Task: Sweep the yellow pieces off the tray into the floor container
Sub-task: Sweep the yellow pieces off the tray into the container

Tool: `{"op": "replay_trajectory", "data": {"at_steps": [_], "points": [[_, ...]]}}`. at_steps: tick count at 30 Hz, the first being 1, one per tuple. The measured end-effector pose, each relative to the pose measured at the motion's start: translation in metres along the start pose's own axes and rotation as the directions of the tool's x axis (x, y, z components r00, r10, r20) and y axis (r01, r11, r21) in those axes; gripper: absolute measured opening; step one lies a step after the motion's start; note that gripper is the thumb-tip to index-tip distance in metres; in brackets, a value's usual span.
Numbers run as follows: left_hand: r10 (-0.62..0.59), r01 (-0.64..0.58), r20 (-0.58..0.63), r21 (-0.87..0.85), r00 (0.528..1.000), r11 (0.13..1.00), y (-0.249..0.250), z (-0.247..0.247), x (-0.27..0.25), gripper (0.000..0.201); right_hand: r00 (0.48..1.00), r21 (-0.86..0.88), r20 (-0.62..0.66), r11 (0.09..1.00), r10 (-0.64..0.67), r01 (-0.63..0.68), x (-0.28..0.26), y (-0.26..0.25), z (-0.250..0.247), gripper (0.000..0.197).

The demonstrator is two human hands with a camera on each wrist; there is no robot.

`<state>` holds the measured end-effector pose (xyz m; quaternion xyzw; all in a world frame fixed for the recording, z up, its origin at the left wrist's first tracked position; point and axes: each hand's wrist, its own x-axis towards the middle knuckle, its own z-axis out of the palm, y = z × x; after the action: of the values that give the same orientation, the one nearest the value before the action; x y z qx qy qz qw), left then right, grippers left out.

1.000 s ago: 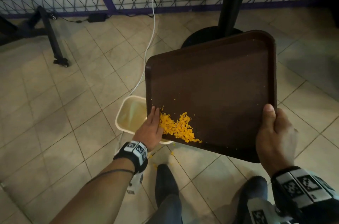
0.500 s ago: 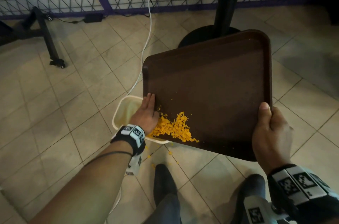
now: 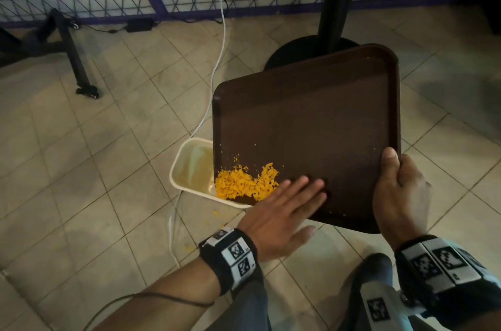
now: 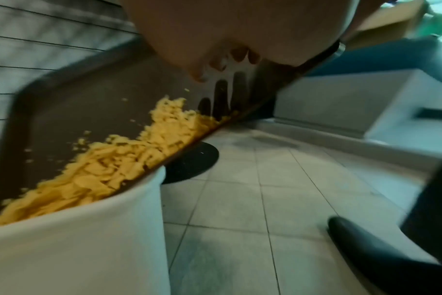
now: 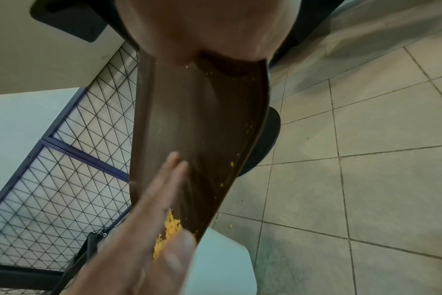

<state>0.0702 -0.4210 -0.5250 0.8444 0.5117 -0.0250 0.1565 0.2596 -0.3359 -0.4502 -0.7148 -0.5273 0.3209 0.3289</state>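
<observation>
A dark brown tray (image 3: 311,114) is held tilted, its low near-left corner over a cream floor container (image 3: 187,168). A heap of yellow pieces (image 3: 244,183) lies in that corner, seen close in the left wrist view (image 4: 119,165) and at the tray's low end (image 5: 170,227). My left hand (image 3: 287,208) lies flat with straight fingers on the tray just right of the heap. My right hand (image 3: 398,189) grips the tray's near-right edge, thumb on top. The tray (image 4: 71,111) rests against the container's rim (image 4: 88,229).
Tiled floor all around. A black round post base (image 3: 306,54) stands behind the tray. A white cable (image 3: 217,65) runs from the wall past the container. A black wheeled leg (image 3: 78,70) is at left. A few yellow crumbs (image 3: 217,213) lie on the floor. My shoes are below.
My left hand has moved from the tray's left edge, left of the heap, across to the heap's right side. The tray and the right hand have barely moved.
</observation>
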Motion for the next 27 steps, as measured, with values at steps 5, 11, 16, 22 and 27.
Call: {"op": "replay_trajectory", "data": {"at_steps": [5,11,16,22,27], "points": [[0.010,-0.024,0.091,0.151,0.996,0.988,-0.023,0.028,-0.021,0.061,1.000,-0.004,-0.001,1.000,-0.009,0.009,0.001,0.004,-0.001,0.044],[-0.076,0.023,0.224,0.232,0.972,0.973,-0.084,0.030,-0.052,0.062,1.000,-0.001,0.001,1.000,-0.015,0.015,0.003,0.003,0.000,0.044],[-0.125,0.034,0.309,0.283,0.943,0.959,-0.117,0.023,-0.061,0.066,1.000,-0.010,-0.010,1.000,-0.015,0.015,0.001,0.001,0.002,0.045],[-0.216,0.112,0.363,0.288,0.906,0.951,-0.148,0.017,-0.071,0.071,1.000,-0.005,-0.012,1.000,-0.025,0.025,0.000,-0.001,0.001,0.044],[-0.290,0.242,0.226,0.219,0.930,0.945,-0.146,0.001,-0.067,0.068,1.000,0.002,-0.014,1.000,-0.017,0.017,0.000,-0.002,0.000,0.045]]}}
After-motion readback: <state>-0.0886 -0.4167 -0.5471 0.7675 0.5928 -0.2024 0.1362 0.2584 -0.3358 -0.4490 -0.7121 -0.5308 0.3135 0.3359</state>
